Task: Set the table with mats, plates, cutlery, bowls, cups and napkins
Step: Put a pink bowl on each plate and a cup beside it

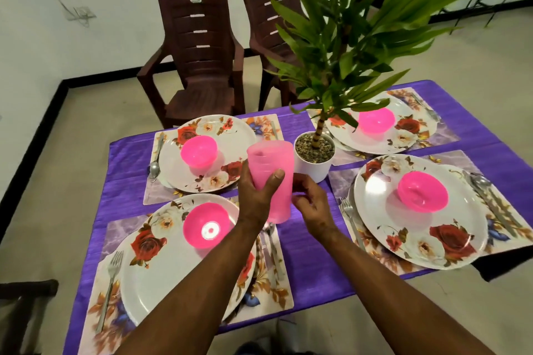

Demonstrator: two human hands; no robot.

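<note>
1. left hand (256,193) wraps a stack of translucent pink plastic cups (271,179), thumb across the front.
2. right hand (310,199), just beside the stack, curls its fingers against the lower cup's side.

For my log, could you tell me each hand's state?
Left hand: holds the translucent pink plastic cup stack.
Right hand: fingers curled, touching it.

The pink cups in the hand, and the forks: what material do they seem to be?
The stack of pink cups, held by the left hand, looks like thin, matte, translucent plastic: the nested rims show through the wall. The forks look like polished metal, probably steel: silver-grey with bright reflections.
</note>
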